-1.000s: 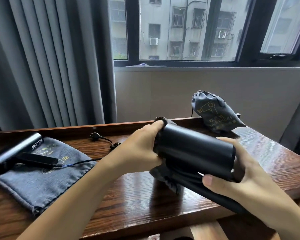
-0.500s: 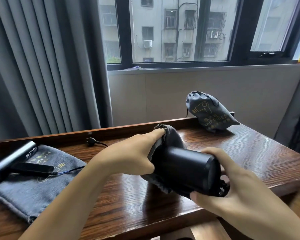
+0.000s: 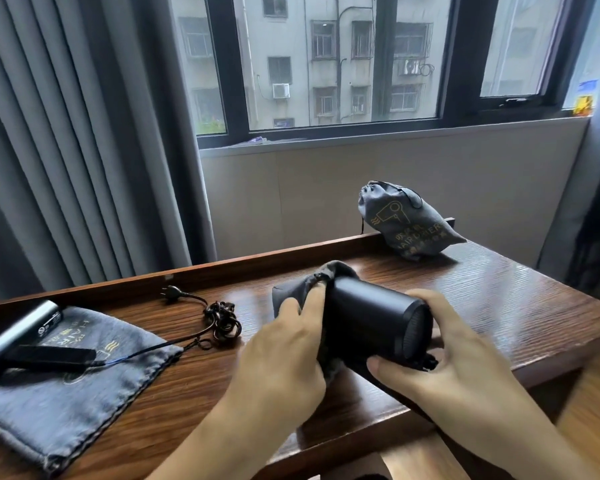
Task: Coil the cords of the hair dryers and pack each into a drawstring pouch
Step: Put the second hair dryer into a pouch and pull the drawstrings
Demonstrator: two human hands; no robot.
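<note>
A black hair dryer [image 3: 371, 317] lies on its side at the middle of the wooden table [image 3: 520, 306], its front end inside the mouth of a grey drawstring pouch [image 3: 298, 289]. My left hand [image 3: 288, 344] grips the pouch's rim against the dryer barrel. My right hand [image 3: 440, 348] holds the dryer's rear end from below and behind. At the left, a second hair dryer [image 3: 18, 327] rests on a flat empty grey pouch [image 3: 66, 386], its cord [image 3: 219, 320] tangled loose on the table with the plug [image 3: 172, 293] at the back.
A filled, drawn-shut grey pouch [image 3: 402, 221] printed with a dryer logo leans on the table's raised back rail at the right. Grey curtains hang at the left, a window behind. The table's right edge drops off near my right hand.
The dryer and pouch have come down onto the table, and the pouch mouth has slid further over the dryer's front end. The camera has tilted down.
</note>
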